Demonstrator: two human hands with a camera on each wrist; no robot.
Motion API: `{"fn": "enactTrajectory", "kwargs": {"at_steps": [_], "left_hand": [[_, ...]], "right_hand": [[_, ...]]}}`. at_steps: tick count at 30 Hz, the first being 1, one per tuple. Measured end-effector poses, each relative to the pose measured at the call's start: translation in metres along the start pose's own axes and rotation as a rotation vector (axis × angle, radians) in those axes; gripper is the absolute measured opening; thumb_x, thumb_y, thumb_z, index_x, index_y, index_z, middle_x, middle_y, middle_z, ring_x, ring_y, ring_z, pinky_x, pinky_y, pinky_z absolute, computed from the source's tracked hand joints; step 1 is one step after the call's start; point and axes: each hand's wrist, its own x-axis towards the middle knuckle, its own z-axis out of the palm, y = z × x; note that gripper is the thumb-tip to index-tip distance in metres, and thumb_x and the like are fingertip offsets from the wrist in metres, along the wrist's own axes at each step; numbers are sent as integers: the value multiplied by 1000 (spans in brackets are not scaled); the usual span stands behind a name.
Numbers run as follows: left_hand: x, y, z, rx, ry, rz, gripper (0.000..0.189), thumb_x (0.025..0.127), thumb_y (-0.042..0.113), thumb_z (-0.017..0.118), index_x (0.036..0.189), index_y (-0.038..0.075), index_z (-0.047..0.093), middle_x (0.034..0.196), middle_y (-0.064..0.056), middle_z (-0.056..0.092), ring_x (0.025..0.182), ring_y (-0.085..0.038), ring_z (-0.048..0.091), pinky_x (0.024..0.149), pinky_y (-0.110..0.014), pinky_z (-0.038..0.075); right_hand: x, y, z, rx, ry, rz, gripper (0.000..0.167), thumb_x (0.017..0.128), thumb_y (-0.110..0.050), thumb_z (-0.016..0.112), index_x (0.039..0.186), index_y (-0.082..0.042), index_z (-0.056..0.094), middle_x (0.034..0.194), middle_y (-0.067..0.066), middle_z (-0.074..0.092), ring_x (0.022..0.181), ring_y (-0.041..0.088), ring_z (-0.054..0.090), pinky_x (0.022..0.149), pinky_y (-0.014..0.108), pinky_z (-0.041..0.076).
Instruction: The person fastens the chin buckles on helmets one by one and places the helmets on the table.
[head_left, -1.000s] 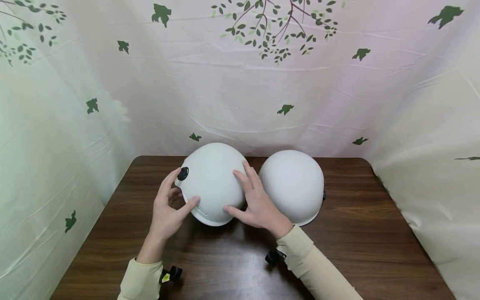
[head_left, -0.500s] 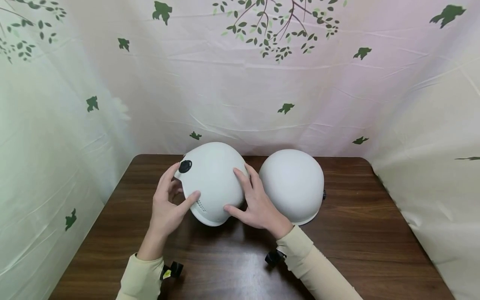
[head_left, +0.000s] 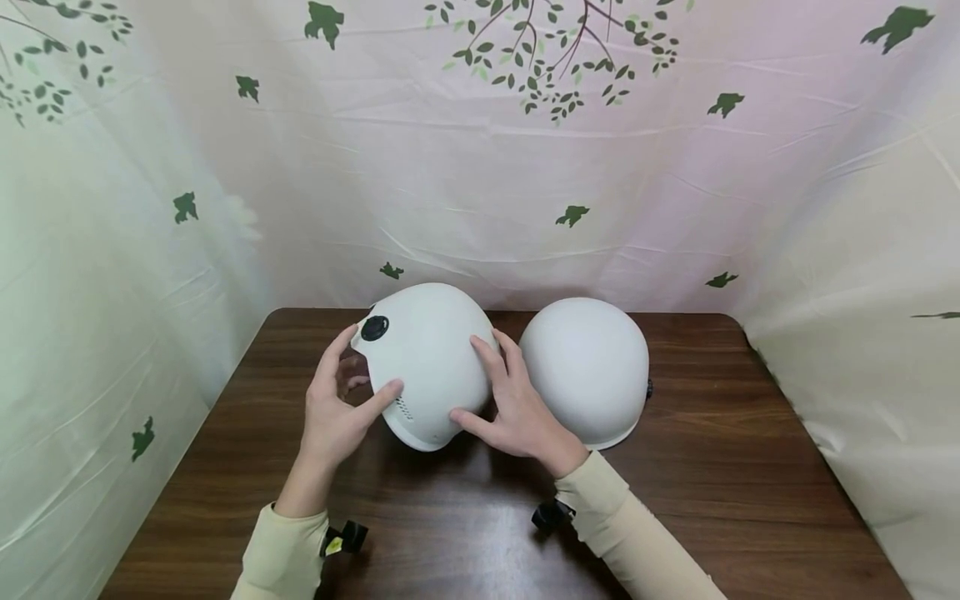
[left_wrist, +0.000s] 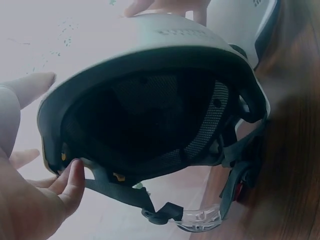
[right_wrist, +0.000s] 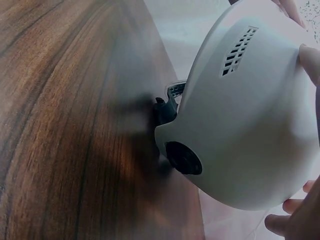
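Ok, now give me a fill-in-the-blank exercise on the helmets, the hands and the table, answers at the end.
1. The left hand and the right hand are both on the held helmet, whose shell is ____ in colour.
2. The round knob on that shell is ____ in colour.
3. The other helmet is nearer to the person's ____ hand.
4. The wood-grained tabletop is dark ____ in colour.

Missing words: white; black; right; brown.

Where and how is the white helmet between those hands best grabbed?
Probably by the rim, coming from the left: the helmet is tilted with its opening toward the left hand, giving an edge to pinch; its dome is smoothly rounded.
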Motion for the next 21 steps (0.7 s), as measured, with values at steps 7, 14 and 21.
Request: {"fn": "enactTrajectory", "kwargs": {"at_steps": [7, 14, 21], "left_hand": [[1, 1, 1, -20, -20, 16, 86, 81, -1, 88, 157, 11, 49, 158, -9, 48, 112, -16, 63, 85, -17, 54], [4, 3, 2, -20, -39, 10, 79, 85, -1, 84, 156, 12, 51, 163, -9, 43, 115, -21, 63, 86, -16, 55], [10, 7, 2, 50, -68, 38, 77, 85, 4, 85, 155, 12, 53, 162, -6, 45, 112, -33, 62, 85, -20, 54]], "right_hand": [[0, 4, -2, 33, 41, -84, 97, 94, -59, 69, 165, -14, 20, 169, 25, 16, 156, 40, 24, 115, 65, 37], [2, 5, -6, 66, 68, -128, 91, 94, -57, 71, 158, -10, 26, 166, 24, 23, 152, 38, 33, 115, 62, 39], [1, 1, -9, 18, 16, -51, 96, 92, -55, 73, 166, -20, 22, 169, 21, 18, 152, 39, 33, 115, 63, 39]]}}
